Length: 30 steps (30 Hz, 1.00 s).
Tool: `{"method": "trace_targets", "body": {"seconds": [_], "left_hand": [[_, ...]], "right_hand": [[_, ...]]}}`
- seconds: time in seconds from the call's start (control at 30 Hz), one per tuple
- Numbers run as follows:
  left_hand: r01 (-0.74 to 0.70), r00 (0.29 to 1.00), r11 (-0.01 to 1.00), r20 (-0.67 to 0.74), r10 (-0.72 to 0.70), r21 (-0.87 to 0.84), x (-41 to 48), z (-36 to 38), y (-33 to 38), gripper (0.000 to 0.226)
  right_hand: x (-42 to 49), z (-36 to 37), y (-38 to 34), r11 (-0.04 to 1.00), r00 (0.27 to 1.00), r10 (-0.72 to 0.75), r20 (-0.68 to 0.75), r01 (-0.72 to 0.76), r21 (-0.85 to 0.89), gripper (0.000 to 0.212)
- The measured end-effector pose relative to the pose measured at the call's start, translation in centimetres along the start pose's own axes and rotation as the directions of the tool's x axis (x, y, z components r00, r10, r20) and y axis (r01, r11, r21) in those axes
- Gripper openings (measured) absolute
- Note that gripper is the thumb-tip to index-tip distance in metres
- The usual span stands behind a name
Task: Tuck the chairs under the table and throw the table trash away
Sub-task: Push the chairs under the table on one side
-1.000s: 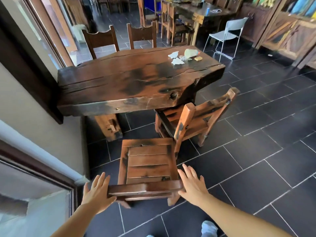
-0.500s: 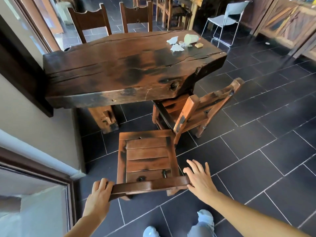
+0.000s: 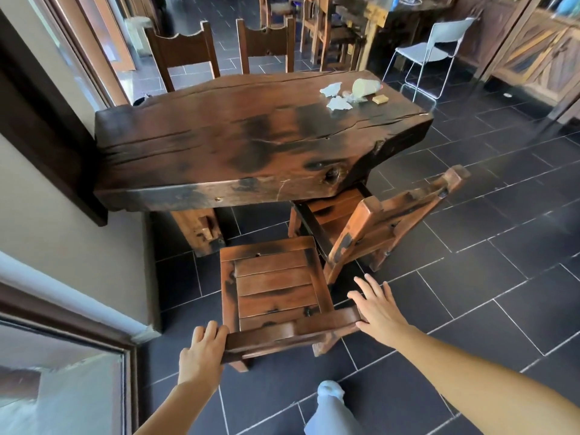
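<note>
Head view: left hand (image 3: 201, 353) curled round slatted wooden chair (image 3: 276, 287) backrest, right hand (image 3: 379, 309) flat, grip open.

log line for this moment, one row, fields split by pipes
step: tuck near chair | left hand: gripping backrest end | right hand: flat on other end | seat: not under table | trash: on tabletop

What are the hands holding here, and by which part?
Both are on the nearer wooden chair, at its top back rail. The left hand curls around the rail's left end; the right hand lies flat and open against its right end, not gripping.
</note>
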State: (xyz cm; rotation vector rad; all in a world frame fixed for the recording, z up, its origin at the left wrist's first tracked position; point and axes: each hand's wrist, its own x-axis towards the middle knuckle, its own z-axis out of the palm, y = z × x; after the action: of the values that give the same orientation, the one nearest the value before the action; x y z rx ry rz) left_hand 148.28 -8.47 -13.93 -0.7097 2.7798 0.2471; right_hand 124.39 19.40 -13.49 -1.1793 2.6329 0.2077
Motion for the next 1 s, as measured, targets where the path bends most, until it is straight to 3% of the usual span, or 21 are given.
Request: {"method": "trace_targets", "body": {"seconds": [0.47, 0.63, 0.8, 1.0], "left_hand": [[0.064, 0.998, 0.993, -0.021, -0.066, -0.1, 8.8, -1.9, -1.4, 0.052], [0.1, 0.994, 0.995, -0.048, -0.099, 0.012, 11.9, -1.4, -2.3, 0.072], [0.168, 0.986, 0.985, -0.006, -0.168, -0.043, 14.4, -1.8, -1.2, 0.059], [0.222, 0.975, 0.974, 0.008, -0.222, -0.048, 16.1, -3.1, -0.8, 0.065]], "right_hand": [[10.4, -3.1, 2.4, 0.996, 0.996, -0.088, 0.005, 0.088, 0.02, 0.051], [14.0, -3.9, 3.7, 0.987, 0.988, -0.156, -0.018, 0.157, 0.047, 0.044], [17.3, -5.4, 4.6, 0.988, 0.986, -0.156, 0.056, 0.156, 0.021, 0.042], [19.4, -5.9, 5.3, 0.988, 0.988, -0.153, 0.026, 0.153, 0.021, 0.039]]}}
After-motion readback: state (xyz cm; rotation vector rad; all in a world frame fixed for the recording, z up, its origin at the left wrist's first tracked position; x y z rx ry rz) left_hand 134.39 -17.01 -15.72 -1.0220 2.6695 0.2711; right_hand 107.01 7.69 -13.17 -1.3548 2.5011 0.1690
